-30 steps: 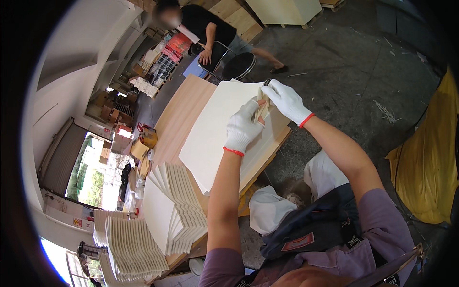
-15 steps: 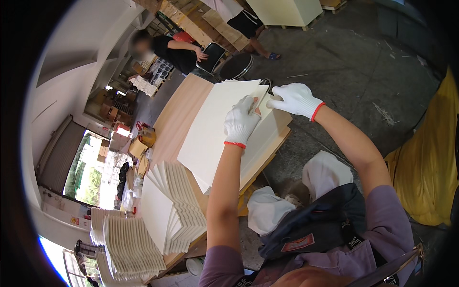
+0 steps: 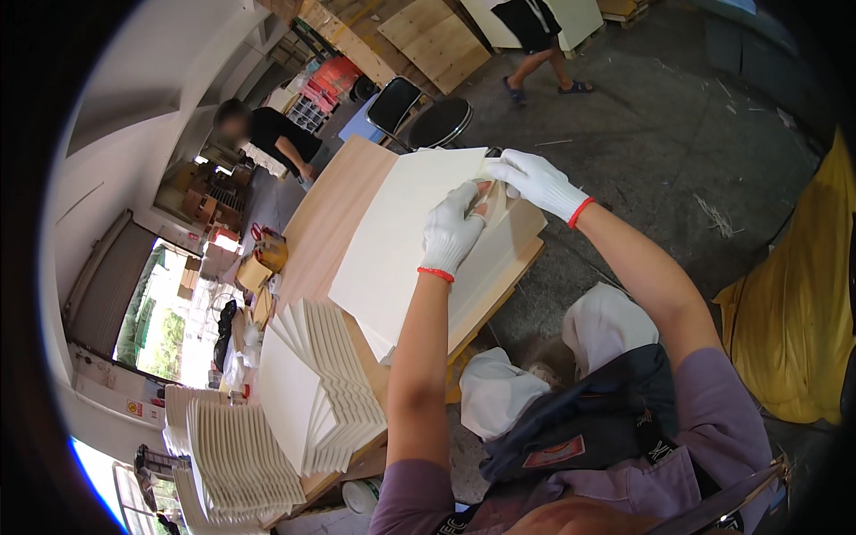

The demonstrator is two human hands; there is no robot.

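A stack of large cream sheets (image 3: pixel 406 227) lies on the wooden table in front of me. My left hand (image 3: pixel 453 230), in a white knit glove with bare fingertips showing, rests on the stack and grips the right edge of the upper sheets between thumb and fingers. My right hand (image 3: pixel 538 185), gloved in white with a red cuff, is at the far right corner, its fingers closed on the sheet edges. Between the hands a few edges are lifted and bent apart. The right fingertips are partly hidden, so how many sheets they hold is unclear.
Fanned piles of cream sheets (image 3: pixel 325 392) and a taller pile (image 3: pixel 236 459) stand at the left on the table (image 3: pixel 325 192). Beyond it are a black chair (image 3: pixel 392 105) and a round stool (image 3: pixel 441 122). A person in black stands far left; another's legs show at the top.
My right hand has moved slightly left, onto the sheet corner, and its fingers have closed. Edges between my hands now bend up. The person in black has straightened and moved left; the other has walked right.
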